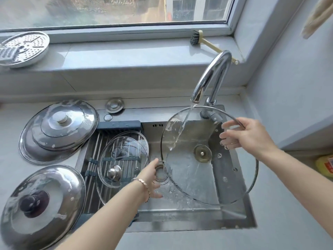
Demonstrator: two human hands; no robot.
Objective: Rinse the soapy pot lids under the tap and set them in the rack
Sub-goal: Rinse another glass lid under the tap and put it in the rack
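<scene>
Right hand (252, 138) pinches the glass lid (198, 179) by its rim under the tap (214, 74); left hand (151, 177), fingers spread, sits nearer the rack (91, 154), centre-left.

Large glass lid (198, 177) was tilted over the right side of the sink with its underside and centre fitting up. Right hand (250, 136) gripped its far-right rim, left hand (150, 179) was at the near-left rim, hold unclear. Chrome tap (212, 74) was running and its stream hit the lid's far-left part. Roll-up rack (93, 147) spanned the sink's left side and carried two overlapping glass lids: near one (115, 156) knob-up, far one (135, 139) partly behind it. Two sudsy steel lids sat on the counter left of the rack: far, pale knob (59, 130); near, dark knob (41, 204).
</scene>
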